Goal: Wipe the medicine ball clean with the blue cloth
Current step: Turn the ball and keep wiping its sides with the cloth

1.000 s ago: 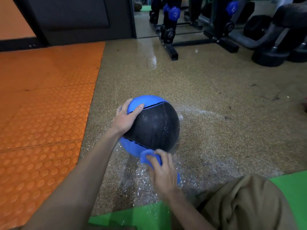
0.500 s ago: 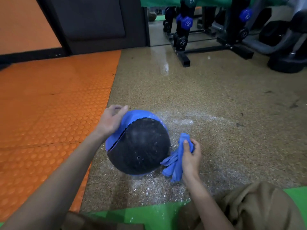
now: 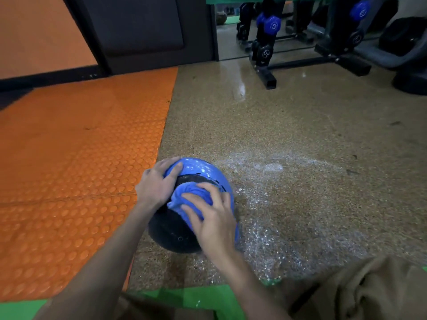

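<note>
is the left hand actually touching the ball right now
Touching. The head view shows the left hand spread against the medicine ball, thumb lying on its blue top panel.

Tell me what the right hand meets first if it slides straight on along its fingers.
Most likely the left hand: the right hand, pressing the blue cloth on the medicine ball, points up-left at it. Depth is unclear.
</note>
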### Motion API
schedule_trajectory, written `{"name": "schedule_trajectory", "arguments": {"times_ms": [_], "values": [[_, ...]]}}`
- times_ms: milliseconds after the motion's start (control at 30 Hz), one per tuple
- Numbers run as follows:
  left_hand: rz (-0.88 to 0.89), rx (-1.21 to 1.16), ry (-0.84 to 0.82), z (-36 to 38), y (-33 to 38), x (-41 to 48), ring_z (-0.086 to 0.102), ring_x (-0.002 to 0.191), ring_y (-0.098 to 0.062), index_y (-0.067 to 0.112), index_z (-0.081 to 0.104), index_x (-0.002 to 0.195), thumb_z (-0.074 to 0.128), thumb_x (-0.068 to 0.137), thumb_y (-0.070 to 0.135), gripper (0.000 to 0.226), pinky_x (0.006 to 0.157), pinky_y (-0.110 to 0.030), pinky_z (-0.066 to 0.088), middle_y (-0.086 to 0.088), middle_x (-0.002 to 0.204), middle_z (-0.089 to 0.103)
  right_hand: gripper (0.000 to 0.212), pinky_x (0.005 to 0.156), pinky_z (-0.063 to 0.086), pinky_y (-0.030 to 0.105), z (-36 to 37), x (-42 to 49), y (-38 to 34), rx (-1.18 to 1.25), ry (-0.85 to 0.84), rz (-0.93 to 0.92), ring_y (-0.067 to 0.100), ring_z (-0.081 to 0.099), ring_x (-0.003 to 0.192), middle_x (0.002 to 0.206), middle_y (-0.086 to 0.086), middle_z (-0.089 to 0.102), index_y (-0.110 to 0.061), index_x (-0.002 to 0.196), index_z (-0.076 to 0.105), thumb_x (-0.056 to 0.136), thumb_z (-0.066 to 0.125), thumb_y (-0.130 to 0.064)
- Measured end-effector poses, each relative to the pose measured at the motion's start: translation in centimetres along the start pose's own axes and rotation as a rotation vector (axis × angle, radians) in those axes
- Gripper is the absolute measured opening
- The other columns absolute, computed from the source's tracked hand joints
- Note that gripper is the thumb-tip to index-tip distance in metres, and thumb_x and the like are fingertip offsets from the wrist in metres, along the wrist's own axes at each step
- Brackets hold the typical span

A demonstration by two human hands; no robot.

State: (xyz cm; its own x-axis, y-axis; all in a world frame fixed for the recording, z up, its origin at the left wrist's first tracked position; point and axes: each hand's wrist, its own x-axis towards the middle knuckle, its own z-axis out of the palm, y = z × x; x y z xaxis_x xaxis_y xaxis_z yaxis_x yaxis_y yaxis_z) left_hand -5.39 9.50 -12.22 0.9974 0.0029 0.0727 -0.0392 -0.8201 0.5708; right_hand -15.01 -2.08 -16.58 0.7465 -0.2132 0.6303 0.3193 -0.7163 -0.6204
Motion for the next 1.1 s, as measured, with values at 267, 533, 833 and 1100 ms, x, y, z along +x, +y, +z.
{"name": "schedule_trajectory", "arguments": {"times_ms": [267,533,833,1100], "values": [[-0.003,-0.050,0.043,0.9,1.6,0.1,0.034,0.133,-0.012,0.046,0.056,0.123,0.035,0.097,0.042,0.033,0.112,-0.040,0.023,0.024,0.139,0.045,0.024,0.083,0.039,0.024,-0.7,1.4,2.3,0.227,0.182,0.568,0.024,0.058,0.097,0.104,0.002,0.057,-0.016,0.102,0.068,0.087,0.055,-0.030],[-0.084,-0.033,0.072,1.3,2.0,0.4,0.029,0.139,-0.015,0.033,0.051,0.134,0.036,0.098,0.036,0.040,0.113,-0.037,0.023,0.009,0.149,0.037,0.026,0.085,0.040,0.023,-1.4,0.8,3.9,0.179,0.082,0.398,0.017,0.056,0.096,0.107,0.000,0.058,-0.017,0.103,0.067,0.088,0.054,-0.033],[-0.079,-0.028,0.068,1.7,3.0,0.2,0.035,0.136,-0.015,0.031,0.051,0.133,0.032,0.098,0.030,0.039,0.111,-0.037,0.026,0.010,0.146,0.042,0.026,0.064,0.046,0.027,-0.9,4.2,-0.1,-0.118,-0.046,0.076,0.021,0.056,0.083,0.099,-0.006,0.060,-0.028,0.097,0.065,0.084,0.046,-0.040],[-0.074,0.019,0.091,1.7,3.4,-0.5,0.032,0.137,-0.015,0.032,0.050,0.135,0.030,0.099,0.031,0.041,0.110,-0.040,0.026,0.011,0.147,0.040,0.023,0.072,0.034,0.020,-2.4,0.8,5.2,0.139,0.119,0.606,0.024,0.059,0.094,0.105,0.001,0.059,-0.014,0.101,0.065,0.090,0.052,-0.030]]}}
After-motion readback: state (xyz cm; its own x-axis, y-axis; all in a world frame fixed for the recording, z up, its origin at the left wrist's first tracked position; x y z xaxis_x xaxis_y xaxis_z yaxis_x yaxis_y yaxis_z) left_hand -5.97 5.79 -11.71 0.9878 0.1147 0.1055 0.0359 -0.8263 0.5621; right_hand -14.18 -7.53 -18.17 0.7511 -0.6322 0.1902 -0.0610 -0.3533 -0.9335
